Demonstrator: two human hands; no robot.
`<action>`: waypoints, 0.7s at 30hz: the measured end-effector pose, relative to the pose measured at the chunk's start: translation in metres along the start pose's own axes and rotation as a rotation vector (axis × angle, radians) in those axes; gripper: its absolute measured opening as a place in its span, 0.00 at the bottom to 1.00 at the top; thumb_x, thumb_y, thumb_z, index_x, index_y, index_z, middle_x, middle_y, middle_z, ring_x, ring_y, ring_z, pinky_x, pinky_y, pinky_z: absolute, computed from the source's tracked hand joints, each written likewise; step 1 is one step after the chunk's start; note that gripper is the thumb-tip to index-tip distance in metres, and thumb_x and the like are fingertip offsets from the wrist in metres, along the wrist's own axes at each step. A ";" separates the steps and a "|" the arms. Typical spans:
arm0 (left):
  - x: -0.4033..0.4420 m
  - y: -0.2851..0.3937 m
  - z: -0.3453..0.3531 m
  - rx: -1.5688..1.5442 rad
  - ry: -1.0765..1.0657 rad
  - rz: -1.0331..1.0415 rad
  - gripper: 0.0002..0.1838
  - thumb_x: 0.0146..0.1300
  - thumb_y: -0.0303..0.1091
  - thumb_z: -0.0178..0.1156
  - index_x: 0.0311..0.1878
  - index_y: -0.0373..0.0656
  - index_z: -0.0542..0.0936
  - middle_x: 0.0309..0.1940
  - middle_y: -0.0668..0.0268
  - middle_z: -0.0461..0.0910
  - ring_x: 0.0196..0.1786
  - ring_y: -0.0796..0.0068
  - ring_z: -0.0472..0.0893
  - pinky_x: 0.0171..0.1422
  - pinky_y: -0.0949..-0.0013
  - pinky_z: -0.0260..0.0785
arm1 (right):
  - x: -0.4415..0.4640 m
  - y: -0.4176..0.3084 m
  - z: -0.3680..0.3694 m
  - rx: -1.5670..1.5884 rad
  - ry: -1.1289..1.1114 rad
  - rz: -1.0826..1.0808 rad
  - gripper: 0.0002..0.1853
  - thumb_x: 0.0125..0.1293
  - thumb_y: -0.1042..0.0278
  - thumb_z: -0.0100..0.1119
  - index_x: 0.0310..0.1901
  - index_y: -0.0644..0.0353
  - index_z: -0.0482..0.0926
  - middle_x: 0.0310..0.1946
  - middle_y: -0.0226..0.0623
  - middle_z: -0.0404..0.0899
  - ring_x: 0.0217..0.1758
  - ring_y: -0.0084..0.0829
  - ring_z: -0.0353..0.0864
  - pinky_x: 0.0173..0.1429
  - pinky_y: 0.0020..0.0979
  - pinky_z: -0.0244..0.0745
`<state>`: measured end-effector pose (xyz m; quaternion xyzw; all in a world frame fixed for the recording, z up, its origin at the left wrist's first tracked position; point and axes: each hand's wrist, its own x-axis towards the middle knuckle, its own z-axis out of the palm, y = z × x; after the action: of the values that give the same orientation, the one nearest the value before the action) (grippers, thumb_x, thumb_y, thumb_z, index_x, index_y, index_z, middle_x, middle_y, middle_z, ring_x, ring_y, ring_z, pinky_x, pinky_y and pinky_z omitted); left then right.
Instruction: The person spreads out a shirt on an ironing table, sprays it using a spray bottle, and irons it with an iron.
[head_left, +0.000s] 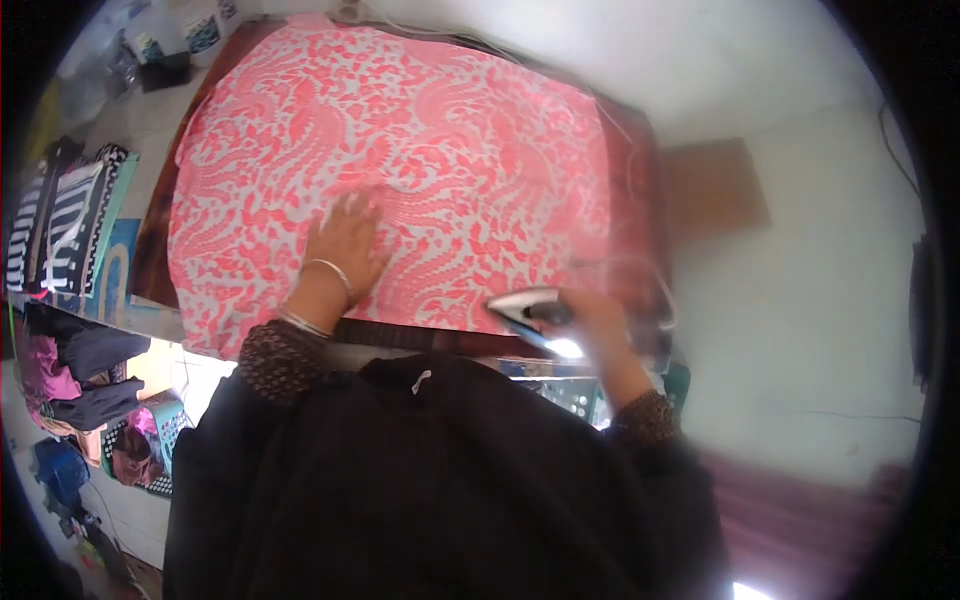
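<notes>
A pink and white patterned cloth [420, 150] lies spread over a dark reddish-brown pad [640, 200] on the table. My left hand [347, 250] rests flat on the cloth with its fingers spread, and bangles circle that wrist. Near the cloth's front right edge, my right hand [597, 322] grips a clothes iron [520, 305] by its handle. The iron's tip points left and touches or sits just above the fabric; I cannot tell which. Some blur covers my right hand.
Folded striped and patterned clothes [70, 215] are stacked at the left. Below them, a green basket [170, 440] holds clothing. Containers [200, 35] stand at the back left. A cord [650, 265] runs along the right side, near a brown board [715, 185] by the wall.
</notes>
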<state>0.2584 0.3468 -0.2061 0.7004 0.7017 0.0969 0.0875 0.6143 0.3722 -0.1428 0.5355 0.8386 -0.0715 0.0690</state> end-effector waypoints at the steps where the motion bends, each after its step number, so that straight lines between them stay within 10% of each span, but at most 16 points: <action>1: 0.001 0.017 0.016 0.041 -0.052 0.031 0.34 0.64 0.51 0.49 0.70 0.45 0.62 0.74 0.64 0.53 0.75 0.61 0.52 0.74 0.46 0.47 | -0.001 0.009 0.000 0.019 0.117 0.047 0.24 0.47 0.41 0.67 0.40 0.49 0.83 0.35 0.40 0.84 0.42 0.42 0.83 0.46 0.40 0.75; 5: 0.004 0.032 0.043 0.137 -0.151 0.049 0.37 0.66 0.57 0.44 0.73 0.48 0.56 0.76 0.66 0.48 0.78 0.63 0.46 0.77 0.43 0.35 | 0.034 0.054 -0.016 0.170 0.156 0.399 0.23 0.48 0.41 0.66 0.40 0.47 0.82 0.36 0.39 0.84 0.42 0.41 0.83 0.44 0.40 0.75; 13: 0.001 0.030 0.046 0.156 -0.093 0.048 0.36 0.65 0.57 0.44 0.73 0.49 0.57 0.76 0.67 0.49 0.77 0.63 0.48 0.77 0.45 0.36 | -0.021 0.029 -0.005 0.157 0.014 -0.178 0.20 0.48 0.46 0.71 0.36 0.52 0.83 0.33 0.40 0.83 0.37 0.41 0.83 0.41 0.41 0.75; 21: -0.001 0.031 0.051 0.147 -0.028 0.043 0.36 0.65 0.56 0.46 0.73 0.49 0.58 0.75 0.66 0.50 0.77 0.62 0.49 0.77 0.45 0.39 | 0.055 0.088 -0.015 0.208 0.212 0.402 0.24 0.51 0.42 0.61 0.44 0.49 0.81 0.41 0.41 0.83 0.47 0.43 0.81 0.49 0.42 0.74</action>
<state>0.3018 0.3461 -0.2468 0.7212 0.6904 0.0370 0.0435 0.6705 0.4599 -0.1430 0.7002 0.7061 -0.0855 -0.0619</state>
